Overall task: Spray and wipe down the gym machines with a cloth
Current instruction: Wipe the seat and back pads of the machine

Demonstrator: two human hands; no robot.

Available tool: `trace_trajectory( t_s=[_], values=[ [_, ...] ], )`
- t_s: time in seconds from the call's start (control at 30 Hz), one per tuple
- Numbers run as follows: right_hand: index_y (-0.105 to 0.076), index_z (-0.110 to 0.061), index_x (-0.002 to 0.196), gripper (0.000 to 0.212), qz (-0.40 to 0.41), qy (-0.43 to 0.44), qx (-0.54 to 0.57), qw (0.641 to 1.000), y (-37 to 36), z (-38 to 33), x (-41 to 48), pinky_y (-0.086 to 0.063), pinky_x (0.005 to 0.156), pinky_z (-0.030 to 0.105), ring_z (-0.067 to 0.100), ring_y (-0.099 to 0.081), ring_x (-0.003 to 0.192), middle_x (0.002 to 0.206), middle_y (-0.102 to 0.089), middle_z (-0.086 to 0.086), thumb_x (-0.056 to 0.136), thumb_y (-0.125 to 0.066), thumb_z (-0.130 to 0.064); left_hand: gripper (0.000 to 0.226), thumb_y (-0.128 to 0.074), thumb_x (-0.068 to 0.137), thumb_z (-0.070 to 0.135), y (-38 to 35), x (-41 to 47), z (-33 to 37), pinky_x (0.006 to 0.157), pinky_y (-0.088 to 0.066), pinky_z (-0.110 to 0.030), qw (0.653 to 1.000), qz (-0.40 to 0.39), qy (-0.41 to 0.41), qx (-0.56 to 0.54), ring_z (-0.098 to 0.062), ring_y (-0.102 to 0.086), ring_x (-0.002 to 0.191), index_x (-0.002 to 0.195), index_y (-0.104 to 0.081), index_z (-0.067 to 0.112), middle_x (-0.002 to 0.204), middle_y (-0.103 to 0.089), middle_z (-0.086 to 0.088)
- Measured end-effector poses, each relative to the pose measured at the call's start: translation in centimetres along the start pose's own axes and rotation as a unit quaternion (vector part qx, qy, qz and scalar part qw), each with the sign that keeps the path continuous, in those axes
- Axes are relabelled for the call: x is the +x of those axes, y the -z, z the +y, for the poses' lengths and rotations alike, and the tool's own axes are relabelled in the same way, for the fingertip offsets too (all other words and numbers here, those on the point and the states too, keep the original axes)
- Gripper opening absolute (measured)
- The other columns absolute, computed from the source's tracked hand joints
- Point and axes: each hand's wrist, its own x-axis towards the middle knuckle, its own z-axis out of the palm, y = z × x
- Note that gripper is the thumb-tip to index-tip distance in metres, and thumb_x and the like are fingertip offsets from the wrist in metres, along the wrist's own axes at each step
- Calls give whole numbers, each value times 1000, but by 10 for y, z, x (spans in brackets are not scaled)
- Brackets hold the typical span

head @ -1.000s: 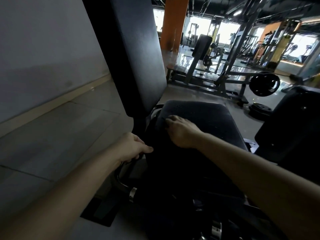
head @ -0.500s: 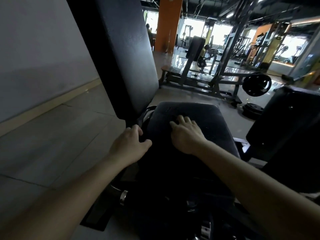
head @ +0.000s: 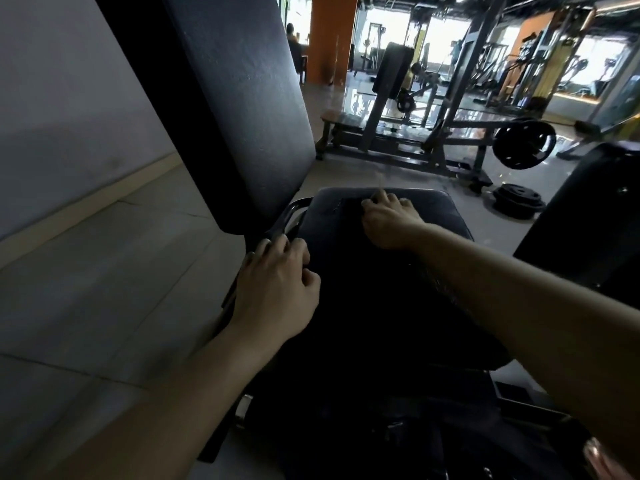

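I have both hands down on the black seat of a gym machine, which stands close to a grey wall on a pale tiled floor. The right hand sits on the far half of the seat, fingers spread and slightly bent, pressing down on a dark cloth rather than pinching it. The cloth is almost the same shade as the seat, so I can only make out its ragged edge just left of the fingers, and I cannot tell how far it runs under the palm. The left hand is at the seat's near left edge, knuckles up. Its fingers are half curled, with the tips against a curved metal bar that comes out between the seat and the backrest. I cannot tell whether that hand grips the bar or only rests there. The backrest rises tilted, leaning away to the left, and its lower end hangs just above the bar. To the right, a second dark pad stands beside the seat. Beyond the seat stands a steel frame carrying a weight plate, with more plates stacked on the floor below it. An orange pillar stands farther back, in front of bright windows.
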Motion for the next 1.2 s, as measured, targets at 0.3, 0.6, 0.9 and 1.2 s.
trace_trajectory(
  t_s=[0.3, 0.6, 0.9, 1.2],
  values=[
    [-49, -13, 133, 40, 28, 53, 15, 998, 7, -15, -89, -21, 118, 53, 34, -37, 132, 141, -41, 14, 99, -39, -31, 8, -58, 87, 19, 6, -1, 7, 78, -42, -40, 1000, -11, -6, 27, -29, -54, 94, 94, -58, 15, 96, -59, -5],
    [-51, -19, 130, 69, 34, 116, -26, 992, 15, -14, -203, -29, 115, 49, 25, -47, 121, 128, -49, 5, 91, -5, -52, 8, -58, 91, 21, 13, -1, 11, 81, -41, -38, 999, -45, 6, 7, -27, -55, 100, 98, -59, 18, 101, -59, -4],
    [-48, -13, 130, 41, 38, -34, -52, 997, 11, 28, -39, -30, 108, 54, 34, -44, 130, 136, -51, 14, 102, -39, -41, 5, -57, 90, 22, -1, 2, 8, 77, -36, -32, 998, -18, -11, -54, -19, -48, 88, 89, -53, 20, 91, -53, 3],
    [-61, -14, 116, 36, 97, -40, -36, 994, 13, 25, -72, -36, 104, 47, 34, -58, 115, 120, -66, 13, 98, -45, -40, 6, -58, 92, 22, 7, 1, 12, 80, -42, -37, 998, -35, -27, -42, -26, -52, 95, 92, -56, 16, 95, -57, -3]
  ],
)
